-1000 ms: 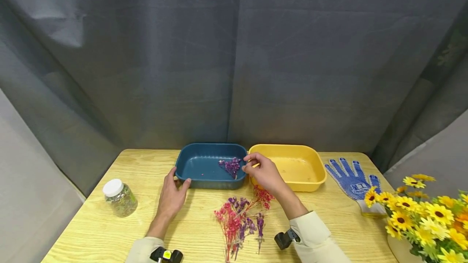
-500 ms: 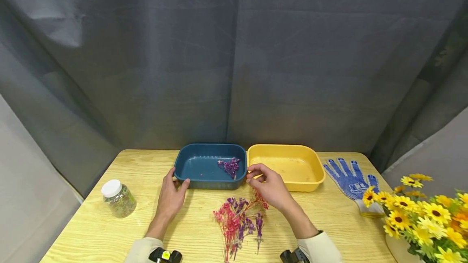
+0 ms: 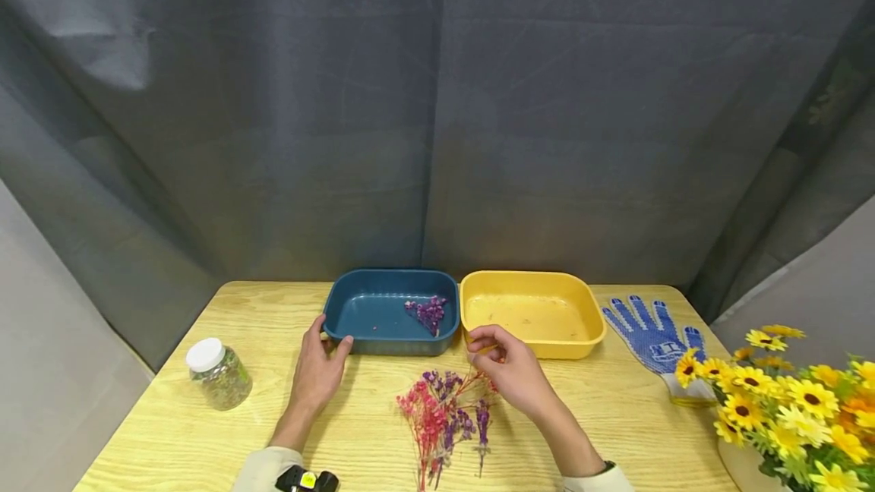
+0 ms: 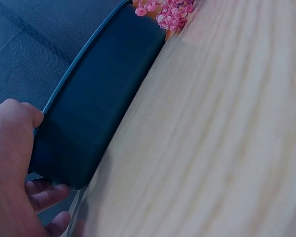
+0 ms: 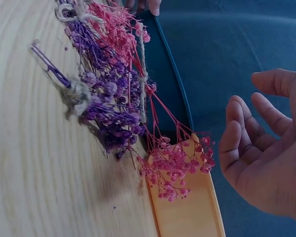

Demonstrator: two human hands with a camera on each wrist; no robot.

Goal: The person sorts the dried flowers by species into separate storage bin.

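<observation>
My left hand (image 3: pixel 318 372) grips the near left corner of a blue plastic tray (image 3: pixel 399 347); the left wrist view has its thumb at the rim and fingers (image 4: pixel 48 196) round the tray's end (image 4: pixel 91 98). A small purple flower sprig (image 3: pixel 429 314) lies inside. My right hand (image 3: pixel 514 370) hovers near the front left corner of a yellow tray (image 3: pixel 574 351), its fingers loosely bent with nothing between them. Below it, pink dried flowers (image 3: pixel 425 407) and purple dried flowers (image 3: pixel 461 422) lie on the table, some bunches tied with twine (image 5: pixel 79 96).
A white-lidded jar (image 3: pixel 222 378) of dried bits stands at the left. Right of the yellow tray lies a blue and white work glove (image 3: pixel 658 348). A pot of yellow flowers (image 3: pixel 793 408) occupies the right front. Dark curtain (image 3: pixel 437 112) hangs behind the table (image 3: pixel 171 439).
My right hand has drawn back from the blue tray's right edge, moving toward me and slightly right, over the flowers. The left hand stays at its corner.
</observation>
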